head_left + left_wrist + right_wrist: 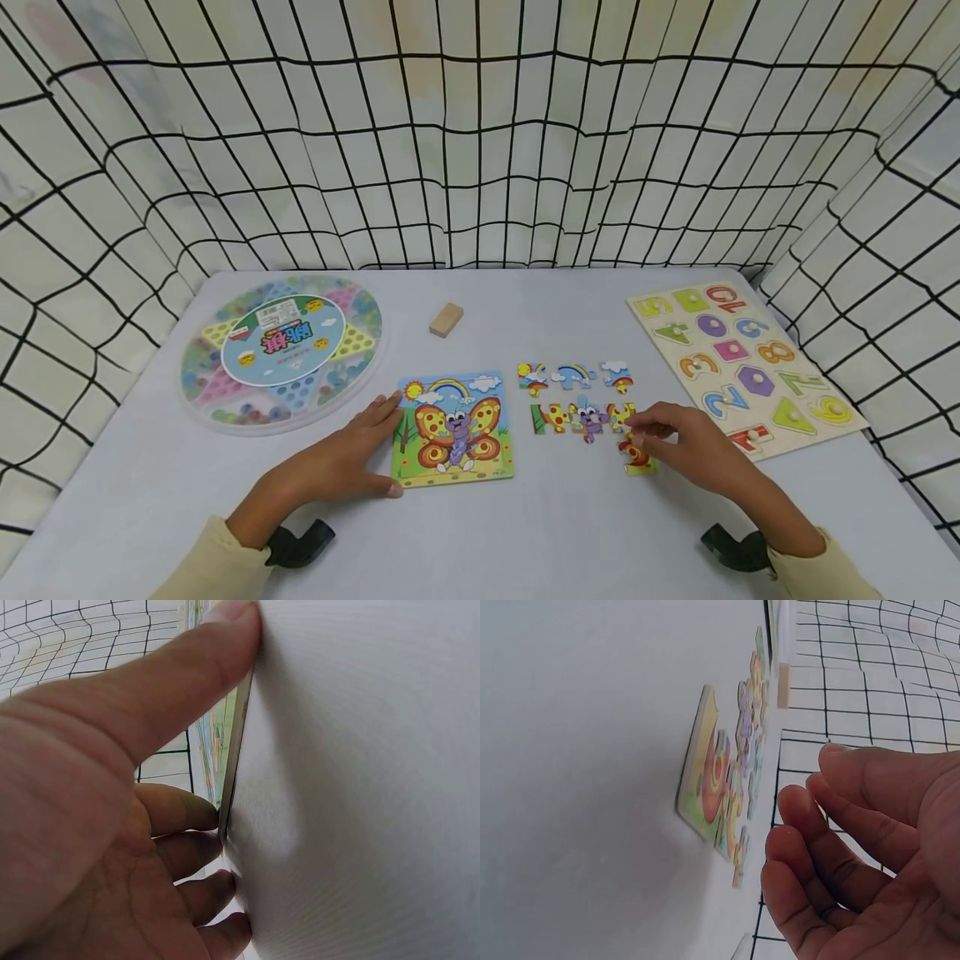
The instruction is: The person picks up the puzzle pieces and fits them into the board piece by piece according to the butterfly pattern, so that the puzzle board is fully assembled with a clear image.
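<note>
In the head view, a square butterfly puzzle board [456,429] lies flat on the table. My left hand [326,462] rests against its left side, thumb at the near corner and fingers spread along the edge. In the left wrist view, that hand [120,802] touches the thin edge of the board [237,742]. Loose jigsaw pieces lie in two rows to the right, with a red-and-yellow corner piece [638,459] below them. My right hand [693,446] hovers by that piece, fingers loosely bent. In the right wrist view, the hand [862,840] holds nothing visible, apart from the corner piece [709,772].
A round marble board game [281,354] in clear packaging lies at the left. A small wooden block [446,320] sits behind the puzzle board. A number-and-shape board [738,367] lies at the right. Black netting [480,129] over white cloth surrounds the table's back and sides.
</note>
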Demonstrator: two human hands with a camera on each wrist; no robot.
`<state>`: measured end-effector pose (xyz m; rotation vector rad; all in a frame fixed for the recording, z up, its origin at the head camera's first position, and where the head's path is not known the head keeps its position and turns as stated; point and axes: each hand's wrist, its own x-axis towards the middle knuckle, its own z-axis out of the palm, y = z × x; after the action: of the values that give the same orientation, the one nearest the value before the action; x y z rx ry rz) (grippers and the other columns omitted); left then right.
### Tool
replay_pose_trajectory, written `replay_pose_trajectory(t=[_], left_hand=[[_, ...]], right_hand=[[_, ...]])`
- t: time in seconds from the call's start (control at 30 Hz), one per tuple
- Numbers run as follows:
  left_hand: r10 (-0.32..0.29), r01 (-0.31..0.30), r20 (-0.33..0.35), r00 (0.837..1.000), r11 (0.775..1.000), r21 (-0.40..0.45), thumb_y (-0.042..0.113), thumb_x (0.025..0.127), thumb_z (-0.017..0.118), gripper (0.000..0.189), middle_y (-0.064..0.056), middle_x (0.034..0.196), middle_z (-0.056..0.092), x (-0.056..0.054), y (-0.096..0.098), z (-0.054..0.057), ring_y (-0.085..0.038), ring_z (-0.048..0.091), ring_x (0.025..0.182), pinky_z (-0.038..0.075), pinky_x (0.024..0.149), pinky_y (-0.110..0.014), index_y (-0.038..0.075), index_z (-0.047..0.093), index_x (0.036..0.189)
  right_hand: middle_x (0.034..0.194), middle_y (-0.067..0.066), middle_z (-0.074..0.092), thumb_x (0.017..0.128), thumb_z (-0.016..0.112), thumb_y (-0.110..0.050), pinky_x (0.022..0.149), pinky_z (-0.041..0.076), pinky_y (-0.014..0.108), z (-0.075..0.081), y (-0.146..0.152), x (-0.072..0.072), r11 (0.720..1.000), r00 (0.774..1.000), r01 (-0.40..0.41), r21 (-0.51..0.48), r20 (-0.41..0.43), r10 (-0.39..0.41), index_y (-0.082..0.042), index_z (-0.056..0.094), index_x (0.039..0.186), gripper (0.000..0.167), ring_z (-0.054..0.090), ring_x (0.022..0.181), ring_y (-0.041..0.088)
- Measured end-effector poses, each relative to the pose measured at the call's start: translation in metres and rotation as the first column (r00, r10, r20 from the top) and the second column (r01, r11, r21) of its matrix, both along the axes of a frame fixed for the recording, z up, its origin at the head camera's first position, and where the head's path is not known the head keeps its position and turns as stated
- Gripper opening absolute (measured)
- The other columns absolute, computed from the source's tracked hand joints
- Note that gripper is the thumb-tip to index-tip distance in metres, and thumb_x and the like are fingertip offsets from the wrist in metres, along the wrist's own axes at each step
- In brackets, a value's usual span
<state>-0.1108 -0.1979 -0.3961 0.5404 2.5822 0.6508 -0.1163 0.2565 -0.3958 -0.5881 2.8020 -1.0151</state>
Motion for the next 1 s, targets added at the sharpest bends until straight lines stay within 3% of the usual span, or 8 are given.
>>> replay_pose_trajectory(t=[0.37,0.7,1.0], left_hand=[[0.002,-0.002,-0.002,1.0,1.0,0.016,0.042,0.076,0.082,0.104,-0.012,0.162,0.007,0.0,-0.001,-0.001,-0.036,0.001,0.147,0.019,0.112,-0.057,-0.001,0.026,0.152],[-0.003,0.003,-0.004,1.0,1.0,-0.005,0.044,0.076,0.081,0.104,-0.011,0.162,0.006,0.0,-0.002,-0.003,-0.035,0.001,0.147,0.018,0.113,-0.055,0.0,0.025,0.153],[-0.003,0.002,-0.01,1.0,1.0,-0.009,0.043,0.077,0.081,0.104,-0.011,0.163,0.006,0.001,-0.001,0.0,-0.036,0.001,0.147,0.019,0.113,-0.055,0.001,0.024,0.153]], right_hand=[[0.096,-0.006,0.066,0.088,0.069,-0.006,0.074,0.052,0.025,-0.005,0.013,0.005,0.997,0.997,0.061,0.038,0.045,-0.063,-0.009,0.071,0.112,0.024,0.057,0.085,0.014],[0.1,-0.007,0.068,0.087,0.071,-0.007,0.076,0.052,0.027,-0.011,0.018,0.004,0.999,0.999,0.049,0.024,-0.016,-0.048,-0.009,0.07,0.11,0.023,0.057,0.088,0.01],[0.103,-0.001,0.069,0.087,0.071,-0.003,0.076,0.053,0.024,-0.011,0.014,0.001,0.999,0.998,0.047,0.014,0.049,-0.048,-0.007,0.069,0.113,0.027,0.063,0.091,0.014]])
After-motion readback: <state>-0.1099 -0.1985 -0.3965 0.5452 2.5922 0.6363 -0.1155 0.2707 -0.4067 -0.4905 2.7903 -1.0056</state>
